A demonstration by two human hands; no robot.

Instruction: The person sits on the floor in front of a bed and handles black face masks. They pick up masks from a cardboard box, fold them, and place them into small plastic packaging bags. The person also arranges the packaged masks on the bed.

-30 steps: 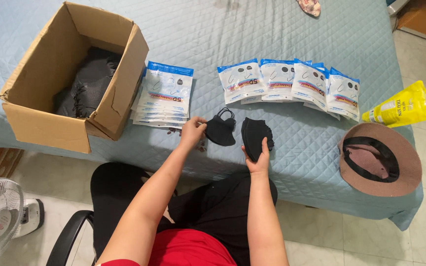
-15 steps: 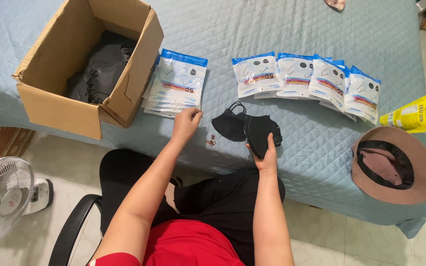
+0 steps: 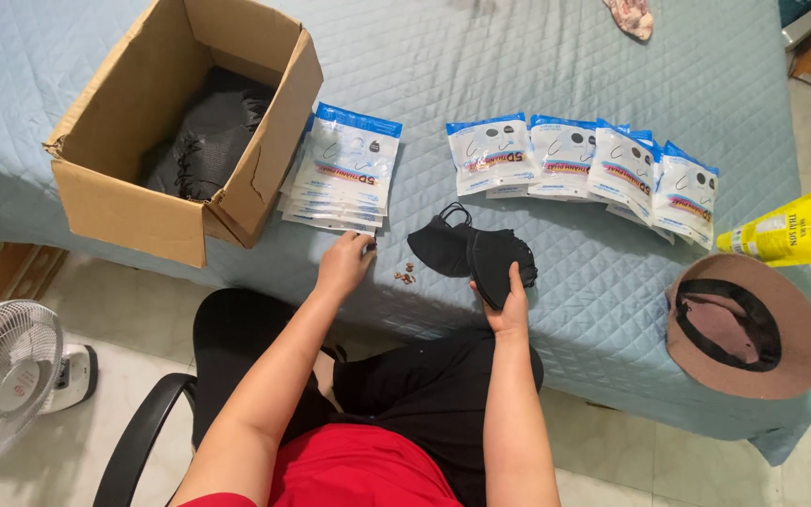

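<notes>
My right hand (image 3: 507,302) grips a small stack of folded black face masks (image 3: 497,260) at the near edge of the blue quilted bed (image 3: 481,66). A second black mask (image 3: 436,246) lies just left of them. My left hand (image 3: 344,263) reaches to the bottom edge of a stack of blue-and-white mask pouches (image 3: 344,167), fingertips touching the lowest pouch. A small brown object (image 3: 405,275) sits on the quilt between my hands.
An open cardboard box (image 3: 133,202) with more black masks inside stands at the left. A row of several pouches (image 3: 586,160) lies at the right, then a yellow bag (image 3: 790,225) and a brown hat (image 3: 745,326). A fan (image 3: 2,376) stands on the floor.
My left hand let go of the loose black mask and moved left to the stack of pouches. My right hand keeps hold of the masks. The view has shifted slightly.
</notes>
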